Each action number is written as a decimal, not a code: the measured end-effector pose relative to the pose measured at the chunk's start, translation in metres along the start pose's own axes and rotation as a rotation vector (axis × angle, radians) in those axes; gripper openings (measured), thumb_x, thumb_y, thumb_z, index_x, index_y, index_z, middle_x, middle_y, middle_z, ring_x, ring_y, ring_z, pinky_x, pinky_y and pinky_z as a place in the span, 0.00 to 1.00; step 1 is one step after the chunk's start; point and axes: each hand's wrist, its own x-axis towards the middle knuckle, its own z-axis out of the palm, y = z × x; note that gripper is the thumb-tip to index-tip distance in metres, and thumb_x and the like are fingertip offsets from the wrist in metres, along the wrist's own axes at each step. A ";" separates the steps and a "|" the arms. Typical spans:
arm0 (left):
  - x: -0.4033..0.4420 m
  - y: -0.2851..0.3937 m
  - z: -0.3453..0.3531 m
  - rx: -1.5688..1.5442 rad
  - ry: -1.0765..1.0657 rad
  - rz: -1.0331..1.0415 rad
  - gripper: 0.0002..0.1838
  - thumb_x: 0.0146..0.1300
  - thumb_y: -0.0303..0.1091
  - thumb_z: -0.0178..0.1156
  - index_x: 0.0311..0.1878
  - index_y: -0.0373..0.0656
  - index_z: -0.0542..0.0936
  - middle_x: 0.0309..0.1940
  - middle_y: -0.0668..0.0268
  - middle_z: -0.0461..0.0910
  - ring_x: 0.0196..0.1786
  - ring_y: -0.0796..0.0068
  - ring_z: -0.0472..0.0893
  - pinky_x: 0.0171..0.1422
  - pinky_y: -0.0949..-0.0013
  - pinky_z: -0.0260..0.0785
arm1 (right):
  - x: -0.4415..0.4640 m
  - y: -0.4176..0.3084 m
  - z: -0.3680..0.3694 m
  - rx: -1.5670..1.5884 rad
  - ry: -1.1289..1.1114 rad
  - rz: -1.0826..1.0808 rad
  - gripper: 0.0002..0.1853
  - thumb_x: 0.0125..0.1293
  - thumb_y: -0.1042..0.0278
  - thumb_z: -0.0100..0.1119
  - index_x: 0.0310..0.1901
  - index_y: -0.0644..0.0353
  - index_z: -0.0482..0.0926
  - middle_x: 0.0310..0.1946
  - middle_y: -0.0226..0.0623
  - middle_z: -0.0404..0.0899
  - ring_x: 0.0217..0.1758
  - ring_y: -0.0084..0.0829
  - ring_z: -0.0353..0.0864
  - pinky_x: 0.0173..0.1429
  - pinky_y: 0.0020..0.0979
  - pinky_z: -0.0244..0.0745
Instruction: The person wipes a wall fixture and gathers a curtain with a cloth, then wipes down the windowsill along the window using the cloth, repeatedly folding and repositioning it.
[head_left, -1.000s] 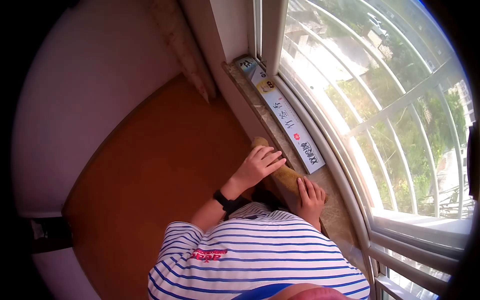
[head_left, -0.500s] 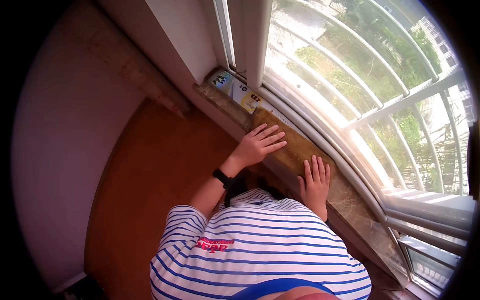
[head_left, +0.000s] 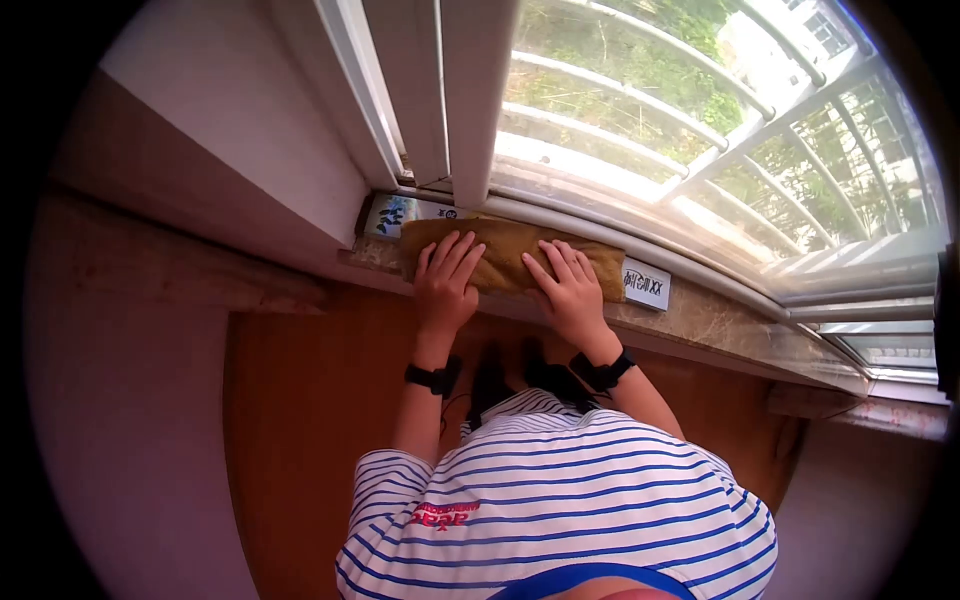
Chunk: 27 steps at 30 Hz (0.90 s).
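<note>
A brown cloth [head_left: 510, 262] lies spread over a long white printed box [head_left: 648, 284] on the marble windowsill [head_left: 700, 322]. Both ends of the box show beyond the cloth. My left hand [head_left: 446, 285] rests on the cloth's left part, its fingers extended and slightly apart. On the right part lies my right hand [head_left: 572, 292], flat with its fingers spread. Each wrist has a black band.
Behind the sill runs the window frame [head_left: 560, 214], with white bars [head_left: 640, 95] outside the glass. A wall corner [head_left: 240, 140] stands at the left. Below is the reddish-brown floor [head_left: 300, 420].
The view has turned toward the window. The cloth, first bunched at the sill's edge, is now spread over the box, and both hands have moved onto it.
</note>
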 end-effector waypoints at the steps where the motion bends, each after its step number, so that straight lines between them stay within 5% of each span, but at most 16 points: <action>1: 0.002 -0.001 0.003 0.025 0.023 0.002 0.26 0.51 0.17 0.50 0.54 0.43 0.83 0.60 0.62 0.81 0.67 0.59 0.76 0.71 0.50 0.65 | 0.003 0.000 0.005 0.033 0.051 -0.004 0.27 0.57 0.68 0.66 0.61 0.50 0.80 0.63 0.36 0.77 0.65 0.41 0.75 0.69 0.43 0.68; 7: 0.050 0.032 0.035 -0.385 0.054 0.144 0.25 0.51 0.16 0.54 0.54 0.41 0.84 0.57 0.55 0.83 0.62 0.55 0.80 0.67 0.55 0.72 | -0.001 0.022 -0.026 0.067 0.290 0.030 0.20 0.57 0.77 0.60 0.51 0.49 0.86 0.53 0.29 0.83 0.56 0.33 0.81 0.59 0.35 0.77; 10: 0.038 0.044 0.088 -0.459 -0.031 0.300 0.25 0.52 0.15 0.56 0.55 0.41 0.84 0.57 0.54 0.82 0.62 0.55 0.81 0.66 0.56 0.74 | -0.049 0.051 -0.012 -0.109 0.403 0.210 0.20 0.59 0.77 0.58 0.51 0.47 0.86 0.57 0.31 0.82 0.63 0.37 0.80 0.66 0.39 0.76; 16: 0.056 0.126 0.152 -0.172 -0.286 0.495 0.25 0.57 0.23 0.57 0.60 0.38 0.81 0.68 0.52 0.74 0.73 0.49 0.69 0.79 0.49 0.59 | -0.090 0.115 -0.034 -0.343 0.248 0.495 0.19 0.61 0.77 0.56 0.52 0.47 0.86 0.61 0.30 0.81 0.68 0.39 0.75 0.74 0.42 0.70; 24: 0.063 0.258 0.198 -0.285 -0.290 0.536 0.25 0.57 0.21 0.55 0.60 0.37 0.80 0.66 0.50 0.76 0.69 0.48 0.74 0.75 0.50 0.64 | -0.168 0.198 -0.109 0.486 0.664 0.599 0.19 0.57 0.90 0.54 0.45 0.58 0.86 0.57 0.34 0.83 0.66 0.44 0.77 0.69 0.41 0.73; 27: 0.062 0.308 0.206 -0.330 -0.260 0.572 0.25 0.57 0.22 0.55 0.61 0.38 0.80 0.66 0.50 0.75 0.70 0.49 0.74 0.76 0.50 0.63 | -0.203 0.225 -0.152 0.132 0.634 0.434 0.17 0.60 0.85 0.56 0.46 0.55 0.87 0.58 0.32 0.83 0.67 0.41 0.77 0.68 0.40 0.74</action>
